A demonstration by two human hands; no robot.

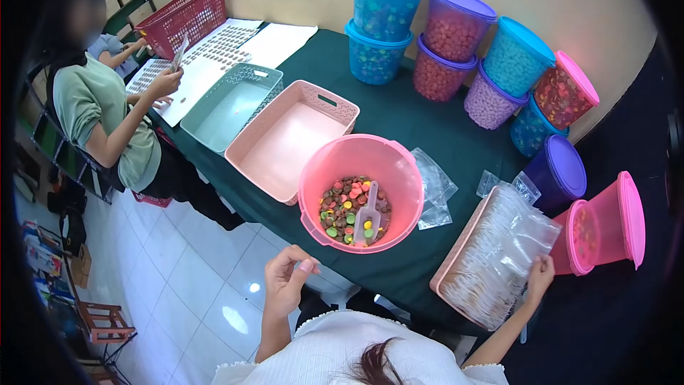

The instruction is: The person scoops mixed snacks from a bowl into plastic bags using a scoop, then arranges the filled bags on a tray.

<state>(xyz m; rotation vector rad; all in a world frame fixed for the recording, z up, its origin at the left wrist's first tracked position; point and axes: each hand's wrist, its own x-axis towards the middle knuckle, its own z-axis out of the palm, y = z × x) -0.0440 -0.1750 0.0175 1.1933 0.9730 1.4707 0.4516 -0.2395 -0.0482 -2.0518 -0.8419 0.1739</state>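
your right hand (541, 279) pinches the edge of a clear bag (527, 241) atop the packed bags (474, 249) in the pink tray (447, 265); your left hand (286, 279) is half-curled near the pink bucket (400, 189) of colourful candies (342, 203), though whether it holds anything i cannot tell.

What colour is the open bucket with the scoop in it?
The bucket is pink; it shows in the head view, the only one here.

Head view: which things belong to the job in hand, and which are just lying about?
Likely the job's:
- clear plastic bags at the right hand
- pink bucket
- multicoloured candies
- plastic scoop

Apparently just lying about:
- maroon basket
- reddish stool
- brown box
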